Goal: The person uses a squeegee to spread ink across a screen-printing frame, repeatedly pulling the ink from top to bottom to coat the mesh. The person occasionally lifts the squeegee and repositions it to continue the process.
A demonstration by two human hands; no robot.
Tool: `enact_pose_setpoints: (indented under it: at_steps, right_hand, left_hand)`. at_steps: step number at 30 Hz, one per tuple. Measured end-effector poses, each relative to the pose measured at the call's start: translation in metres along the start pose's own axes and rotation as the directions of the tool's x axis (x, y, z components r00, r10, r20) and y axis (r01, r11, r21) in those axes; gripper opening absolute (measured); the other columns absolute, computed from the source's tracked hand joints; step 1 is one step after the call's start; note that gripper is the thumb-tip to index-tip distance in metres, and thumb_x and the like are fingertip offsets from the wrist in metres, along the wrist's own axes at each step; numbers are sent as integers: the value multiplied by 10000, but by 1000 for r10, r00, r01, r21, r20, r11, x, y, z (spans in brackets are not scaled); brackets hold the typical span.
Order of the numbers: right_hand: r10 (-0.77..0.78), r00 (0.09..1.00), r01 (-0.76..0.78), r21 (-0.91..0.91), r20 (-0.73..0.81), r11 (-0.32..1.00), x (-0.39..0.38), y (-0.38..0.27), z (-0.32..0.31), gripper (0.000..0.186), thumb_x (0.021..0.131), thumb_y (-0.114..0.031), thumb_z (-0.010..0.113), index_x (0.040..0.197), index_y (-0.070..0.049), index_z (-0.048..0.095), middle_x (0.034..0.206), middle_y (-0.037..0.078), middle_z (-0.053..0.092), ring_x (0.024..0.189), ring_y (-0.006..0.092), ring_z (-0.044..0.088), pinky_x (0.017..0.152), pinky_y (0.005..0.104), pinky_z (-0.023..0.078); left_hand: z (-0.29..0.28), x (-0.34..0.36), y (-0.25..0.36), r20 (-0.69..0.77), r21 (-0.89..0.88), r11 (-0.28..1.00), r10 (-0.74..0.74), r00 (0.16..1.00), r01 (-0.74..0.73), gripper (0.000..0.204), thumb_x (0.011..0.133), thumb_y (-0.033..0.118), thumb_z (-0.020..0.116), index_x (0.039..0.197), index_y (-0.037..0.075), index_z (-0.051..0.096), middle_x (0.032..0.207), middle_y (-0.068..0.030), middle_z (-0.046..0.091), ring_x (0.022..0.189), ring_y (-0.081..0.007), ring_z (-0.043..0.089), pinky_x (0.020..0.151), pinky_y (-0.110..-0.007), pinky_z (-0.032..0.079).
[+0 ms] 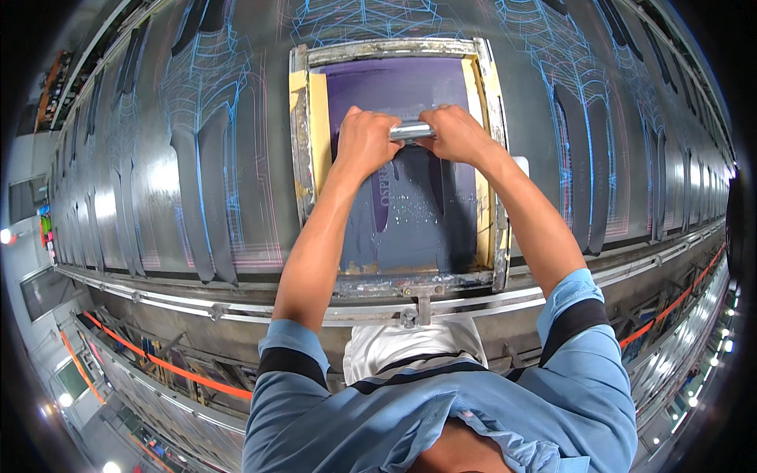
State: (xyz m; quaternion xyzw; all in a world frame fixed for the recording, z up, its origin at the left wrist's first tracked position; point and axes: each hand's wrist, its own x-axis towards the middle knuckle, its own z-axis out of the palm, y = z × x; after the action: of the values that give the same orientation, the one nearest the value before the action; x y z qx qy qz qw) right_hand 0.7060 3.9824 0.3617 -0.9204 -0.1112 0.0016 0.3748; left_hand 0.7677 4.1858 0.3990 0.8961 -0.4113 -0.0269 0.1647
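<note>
A metal-framed printing screen (303, 150) lies flat on a long dark table, its purple mesh (394, 83) bordered with yellow tape. Across the middle of the mesh runs a squeegee with a silver metal handle (411, 131). My left hand (364, 142) grips the handle's left end and my right hand (456, 134) grips its right end, both fists closed around it. The blade below the hands is hidden. Grey ink (410, 229) covers the near half of the mesh.
The table (142, 181) stretches left and right, covered with dark fabric pieces (206, 197) and blue printed line patterns. A metal rail (236, 307) runs along the near edge, with orange straps (181, 370) below it.
</note>
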Motion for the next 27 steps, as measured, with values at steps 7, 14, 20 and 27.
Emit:
enact_pose_setpoints:
  at_steps: [7,14,20,27]
  right_hand:
    - [-68,997,67,37,22,997,-136,-67,45,246,725,-152,817,906,-31,702,869,185,698,858,401,663,809,509,518]
    - [152,659,-374,-145,-736,916,-131,12,-3,388,911,-388,728,1026,-17,716,990,210,727,976,397,674,876,496,517]
    - [719,497,-585,424,-486,691,-145,61,21,341,969,-377,658,1018,-41,691,766,248,679,731,432,677,700,486,505]
    - [728,504,-559,467,-465,685,-146,42,4,328,962,-350,667,975,-24,695,673,207,645,601,345,629,618,443,476]
  left_hand:
    - [6,-137,75,44,-24,1000,10,999,-9,190,664,89,806,819,120,702,781,-50,687,753,-269,658,769,-413,438]
    - [0,-146,87,88,-20,999,-29,996,31,141,689,126,822,804,126,741,782,-48,696,752,-258,661,779,-397,460]
    - [-11,-86,48,35,19,1000,20,999,-20,109,726,207,802,776,143,728,760,-50,695,744,-280,651,747,-419,438]
    - [-31,-6,10,62,64,998,17,998,-21,141,723,236,828,836,170,775,802,-43,710,808,-290,654,730,-437,414]
